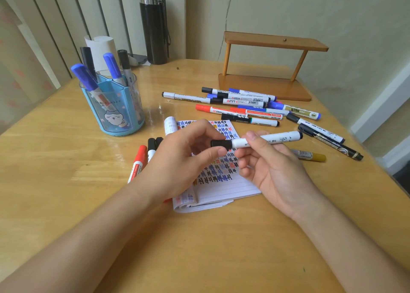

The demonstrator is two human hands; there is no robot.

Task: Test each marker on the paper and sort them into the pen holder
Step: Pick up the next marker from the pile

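Wooden table (66, 170) lies bare toward me and out to the left; its right edge runs close behind the loose pens. Above the paper (226, 186) I hold a marker (277, 137) roughly level. My right hand (273, 170) curls round its white barrel, and my left hand (184, 159) pinches the black cap (218, 143) between thumb and fingers. The cap meets the barrel; I cannot tell whether it is fully seated.

My hands hide much of the paper's inked rows, and my left wrist covers the lower ends of a red marker (138, 164) and two black-capped ones beside it. A pile (244, 103) of markers lies beyond the paper, in front of a wooden shelf (266, 86); one red label reads "MARKER", the rest is too small to read. The holder (115, 113), blue with a cartoon animal, stands far left with four markers upright in it. A black flask (154, 26) stands at the back edge.
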